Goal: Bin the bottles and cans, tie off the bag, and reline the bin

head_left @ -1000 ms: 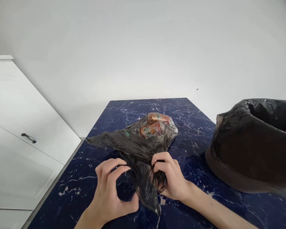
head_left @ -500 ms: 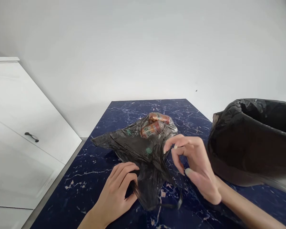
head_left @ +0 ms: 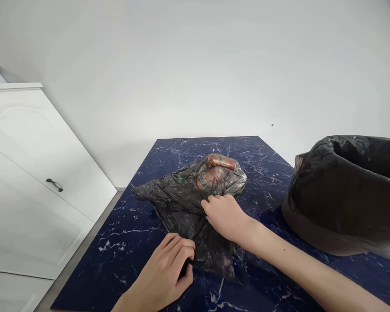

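A thin black plastic bag point(head_left: 178, 203) with faint green print lies crumpled on the dark blue table. Orange-and-red wrapped packs point(head_left: 222, 162) show through its far right end; what is inside them cannot be made out. My right hand point(head_left: 225, 216) is closed on the middle of the bag, just in front of the packs, its fingertips hidden beneath it. Down at the bag's near left edge, my left hand point(head_left: 170, 268) curls its fingers and thumb around the plastic.
To the right stands a bin point(head_left: 338, 199) lined with a black bag folded over its rim. The table point(head_left: 123, 247) has a white marble pattern and meets a pale wall point(head_left: 195, 69). A white cabinet point(head_left: 29, 164) with a dark handle is at left.
My right hand has moved left and down from above the bag's right side, and its loosely curled fingers have closed on the bag. The plastic now covers more of the nearer pack.
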`<action>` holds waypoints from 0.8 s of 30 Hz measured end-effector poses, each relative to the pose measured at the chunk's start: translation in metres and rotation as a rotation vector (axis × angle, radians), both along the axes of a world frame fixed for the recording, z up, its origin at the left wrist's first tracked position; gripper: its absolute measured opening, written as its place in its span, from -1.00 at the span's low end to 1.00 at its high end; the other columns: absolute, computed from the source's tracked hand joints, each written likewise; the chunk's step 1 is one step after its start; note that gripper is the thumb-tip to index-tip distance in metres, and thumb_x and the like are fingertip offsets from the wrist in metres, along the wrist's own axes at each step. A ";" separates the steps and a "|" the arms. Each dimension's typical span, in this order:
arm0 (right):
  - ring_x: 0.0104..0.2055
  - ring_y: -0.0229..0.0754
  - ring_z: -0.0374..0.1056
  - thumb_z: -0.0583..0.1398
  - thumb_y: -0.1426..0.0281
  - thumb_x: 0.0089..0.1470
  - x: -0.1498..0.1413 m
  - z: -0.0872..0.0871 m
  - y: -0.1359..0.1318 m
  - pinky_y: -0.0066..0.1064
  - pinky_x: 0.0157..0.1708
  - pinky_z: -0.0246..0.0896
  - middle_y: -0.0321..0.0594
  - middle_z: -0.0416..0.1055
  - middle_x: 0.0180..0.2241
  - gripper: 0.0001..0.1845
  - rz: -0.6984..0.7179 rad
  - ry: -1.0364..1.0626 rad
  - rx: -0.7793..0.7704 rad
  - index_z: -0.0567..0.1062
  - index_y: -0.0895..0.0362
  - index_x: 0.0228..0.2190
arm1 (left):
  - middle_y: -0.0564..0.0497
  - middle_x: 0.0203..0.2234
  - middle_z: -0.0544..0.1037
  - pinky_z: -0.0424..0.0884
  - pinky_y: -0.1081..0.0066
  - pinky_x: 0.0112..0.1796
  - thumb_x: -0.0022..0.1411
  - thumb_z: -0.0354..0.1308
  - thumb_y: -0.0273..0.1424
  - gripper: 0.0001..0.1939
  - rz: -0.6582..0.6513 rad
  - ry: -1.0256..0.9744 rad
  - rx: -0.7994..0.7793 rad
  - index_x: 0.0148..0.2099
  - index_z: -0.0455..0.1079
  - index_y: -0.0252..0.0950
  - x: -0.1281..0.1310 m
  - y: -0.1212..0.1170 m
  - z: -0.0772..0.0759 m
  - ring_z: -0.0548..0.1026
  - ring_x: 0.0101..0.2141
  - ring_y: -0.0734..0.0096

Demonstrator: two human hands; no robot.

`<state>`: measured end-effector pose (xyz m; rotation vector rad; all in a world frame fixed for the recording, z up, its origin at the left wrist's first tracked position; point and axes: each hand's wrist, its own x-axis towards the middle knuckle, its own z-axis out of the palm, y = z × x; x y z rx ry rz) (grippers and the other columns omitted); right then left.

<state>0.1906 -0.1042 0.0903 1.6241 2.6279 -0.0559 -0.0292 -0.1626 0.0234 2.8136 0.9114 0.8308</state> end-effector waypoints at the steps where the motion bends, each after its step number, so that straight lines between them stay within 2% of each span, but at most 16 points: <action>1: -0.14 0.11 0.59 0.25 0.51 0.32 0.001 0.002 0.002 -0.24 -0.37 0.10 0.07 0.61 -0.18 -0.87 -0.013 0.015 0.001 0.55 0.27 -0.10 | 0.00 -0.26 0.53 0.47 0.21 -0.17 0.36 -0.01 -0.68 -0.76 -0.007 0.005 -0.004 -0.11 0.23 -0.20 -0.001 0.000 0.000 0.48 -0.31 0.31; 5: -0.29 -0.06 0.55 0.16 0.41 0.40 0.011 0.019 0.006 -0.27 -0.45 -0.03 -0.15 0.61 -0.28 -0.85 -0.061 0.118 0.017 0.52 0.13 -0.24 | 0.01 -0.29 0.50 0.41 0.21 -0.22 0.29 -0.02 -0.70 -0.73 -0.028 0.024 -0.015 -0.14 0.18 -0.20 -0.004 0.001 -0.004 0.41 -0.33 0.30; 7: -0.38 -0.17 0.47 0.14 0.37 0.41 0.017 0.029 0.006 -0.30 -0.47 -0.02 -0.26 0.58 -0.36 -0.80 -0.076 0.215 0.005 0.47 0.08 -0.31 | 0.03 -0.33 0.46 0.40 0.22 -0.24 0.22 -0.02 -0.72 -0.70 -0.035 0.027 -0.032 -0.17 0.15 -0.19 -0.006 0.001 -0.005 0.38 -0.34 0.30; 9: -0.47 -0.25 0.37 0.14 0.34 0.40 0.022 0.039 0.004 -0.35 -0.49 0.03 -0.34 0.51 -0.46 -0.76 -0.082 0.400 -0.036 0.42 0.06 -0.37 | 0.02 -0.31 0.47 0.41 0.21 -0.24 0.17 -0.01 -0.71 -0.68 -0.055 0.026 -0.074 -0.13 0.17 -0.20 -0.009 0.003 -0.004 0.39 -0.32 0.28; 11: -0.52 -0.29 0.29 0.18 0.33 0.37 0.027 0.049 0.002 -0.38 -0.50 0.08 -0.38 0.45 -0.51 -0.74 -0.083 0.618 -0.072 0.39 0.06 -0.42 | -0.05 -0.20 0.52 0.48 0.15 -0.19 0.14 0.04 -0.65 -0.60 -0.091 0.002 -0.138 0.01 0.23 -0.21 -0.013 0.006 0.001 0.46 -0.23 0.21; 13: -0.52 -0.31 0.28 0.21 0.32 0.34 0.030 0.059 0.000 -0.39 -0.51 0.10 -0.39 0.44 -0.52 -0.72 -0.075 0.766 -0.066 0.38 0.06 -0.44 | -0.17 -0.03 0.53 0.53 0.03 -0.05 0.14 0.08 -0.58 -0.44 -0.117 -0.060 -0.187 0.20 0.22 -0.22 -0.016 0.010 0.009 0.52 -0.06 0.06; 15: -0.52 -0.30 0.28 0.22 0.29 0.33 0.033 0.068 0.000 -0.39 -0.52 0.10 -0.38 0.44 -0.52 -0.73 -0.065 0.841 -0.039 0.41 0.05 -0.44 | -0.28 0.12 0.49 0.53 -0.05 0.09 0.20 0.09 -0.50 -0.33 -0.132 -0.128 -0.225 0.36 0.15 -0.23 -0.016 0.018 0.018 0.51 0.11 -0.05; 17: -0.52 -0.30 0.26 0.22 0.26 0.33 0.036 0.076 0.001 -0.39 -0.53 0.08 -0.37 0.44 -0.53 -0.72 -0.058 0.874 -0.003 0.44 0.05 -0.44 | -0.30 0.24 0.45 0.51 -0.06 0.17 0.33 0.02 -0.45 -0.35 -0.133 -0.132 -0.255 0.44 0.12 -0.21 -0.012 0.029 0.027 0.47 0.23 -0.06; 19: -0.53 -0.31 0.23 0.22 0.25 0.32 0.038 0.083 0.002 -0.38 -0.53 0.07 -0.37 0.43 -0.54 -0.71 -0.049 0.886 0.023 0.44 0.06 -0.45 | -0.24 0.32 0.42 0.47 -0.03 0.25 0.47 -0.07 -0.44 -0.44 -0.080 -0.076 -0.260 0.45 0.16 -0.15 -0.003 0.043 0.033 0.44 0.30 -0.01; 21: -0.55 -0.32 0.20 0.23 0.23 0.33 0.040 0.090 0.005 -0.37 -0.54 0.05 -0.36 0.42 -0.54 -0.69 -0.033 0.896 0.021 0.45 0.06 -0.45 | -0.19 0.36 0.40 0.43 -0.01 0.30 0.55 -0.10 -0.43 -0.52 0.031 -0.034 -0.229 0.44 0.20 -0.12 0.010 0.060 0.036 0.41 0.34 0.04; 24: -0.55 -0.34 0.20 0.24 0.22 0.33 0.042 0.098 0.008 -0.38 -0.56 0.04 -0.36 0.43 -0.54 -0.70 -0.015 0.918 0.007 0.47 0.07 -0.43 | -0.25 0.36 0.41 0.47 -0.05 0.27 0.58 -0.06 -0.36 -0.54 0.193 -0.037 -0.200 0.44 0.17 -0.20 0.028 0.088 0.035 0.43 0.34 0.00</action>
